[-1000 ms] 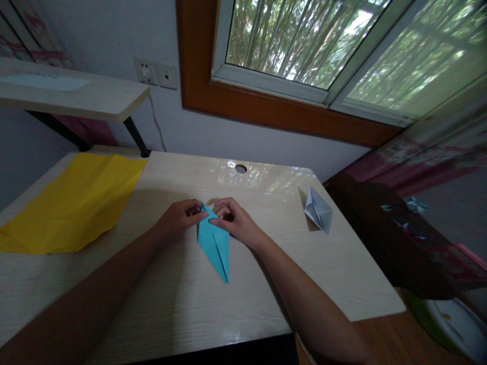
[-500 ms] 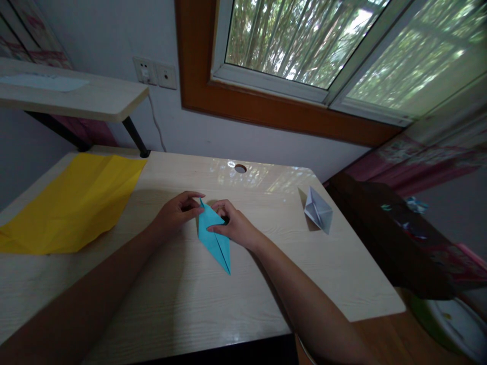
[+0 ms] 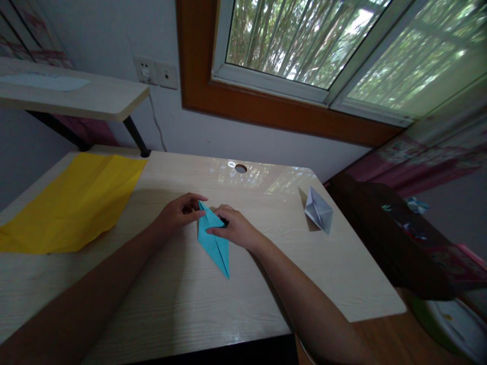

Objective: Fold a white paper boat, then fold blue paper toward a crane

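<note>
A folded piece of turquoise paper (image 3: 216,242), long and pointed like a kite, is between my hands over the pale wooden desk. Its lower tip points toward me, and a dark slit runs along that half. My left hand (image 3: 183,210) pinches the narrow upper tip between thumb and forefinger. My right hand (image 3: 236,226) grips the right edge near the middle, thumb on top and the other fingers curled behind. Those curled fingers are partly hidden by the paper and the hand.
A large yellow sheet (image 3: 76,203) lies at the desk's left side. On the right stands a folded grey-white paper shape (image 3: 319,210). The desk (image 3: 266,294) has a cable hole (image 3: 240,169) at the back. A raised shelf (image 3: 114,99) stands at back left, below a wall socket (image 3: 155,73).
The turquoise paper's upper tip, which stuck up thinly above my left fingers, now lies lower against them. Both hands have shifted down slightly and keep their hold.
</note>
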`<state>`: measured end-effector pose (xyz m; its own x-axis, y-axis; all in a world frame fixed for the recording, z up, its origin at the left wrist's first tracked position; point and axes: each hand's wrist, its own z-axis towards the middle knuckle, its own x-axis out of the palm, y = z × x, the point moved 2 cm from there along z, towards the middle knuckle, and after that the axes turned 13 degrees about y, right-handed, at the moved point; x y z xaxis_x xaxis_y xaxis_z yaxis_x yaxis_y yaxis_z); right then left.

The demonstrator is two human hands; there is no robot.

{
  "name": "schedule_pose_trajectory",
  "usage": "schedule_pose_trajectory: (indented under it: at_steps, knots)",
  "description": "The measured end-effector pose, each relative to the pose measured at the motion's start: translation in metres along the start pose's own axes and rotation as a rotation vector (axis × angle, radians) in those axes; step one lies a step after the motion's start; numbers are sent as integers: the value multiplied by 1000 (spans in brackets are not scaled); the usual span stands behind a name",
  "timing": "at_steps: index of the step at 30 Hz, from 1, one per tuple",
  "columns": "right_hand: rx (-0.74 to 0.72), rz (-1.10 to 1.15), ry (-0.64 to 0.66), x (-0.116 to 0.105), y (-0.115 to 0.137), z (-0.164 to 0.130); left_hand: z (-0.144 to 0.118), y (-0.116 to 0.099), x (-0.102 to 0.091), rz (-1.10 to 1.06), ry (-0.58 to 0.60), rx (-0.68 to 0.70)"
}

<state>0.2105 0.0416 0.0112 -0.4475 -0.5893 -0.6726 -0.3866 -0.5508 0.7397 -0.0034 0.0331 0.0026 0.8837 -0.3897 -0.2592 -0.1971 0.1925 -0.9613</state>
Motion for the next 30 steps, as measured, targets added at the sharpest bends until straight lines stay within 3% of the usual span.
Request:
schedule_pose_trajectory:
  at_steps: [10, 21, 30]
  knots:
    - [-16, 14, -17, -3, 3, -2, -3, -11, -2, -65, 42, -7]
    - [-167, -131, -71, -1, 5, 2, -4, -8, -1, -82, -80, -25]
    - [-169, -147, -69, -1, 4, 2, -6, -2, -2, -14, -127, -13]
